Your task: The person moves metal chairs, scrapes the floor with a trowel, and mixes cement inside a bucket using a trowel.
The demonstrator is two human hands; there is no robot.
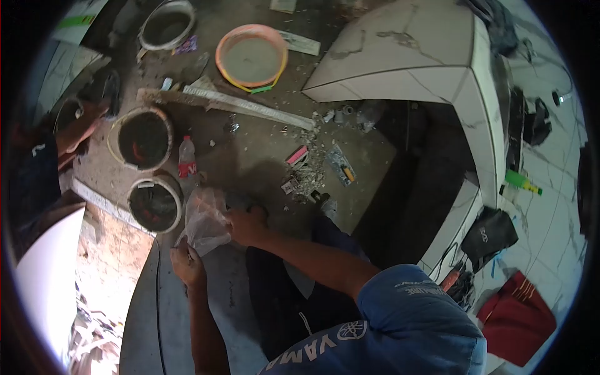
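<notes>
A clear, crumpled plastic bag [207,220] stretches between my two hands. My left hand [187,264] pinches the bag's lower left edge. At its right side, my right hand [245,225] has its fingers closed on the plastic. Just beyond the bag stands a clear bottle with a red label [187,157]. Two round buckets are nearby to the left: one with dark contents [145,139], and a smaller one [154,205] close to the bag.
An orange basin [252,56] and another bucket [167,25] stand farther back. A long board [250,107] crosses the floor near rubble [309,178]. A tiled counter [400,56] is at the right. Another person's arm [81,128] shows at the left.
</notes>
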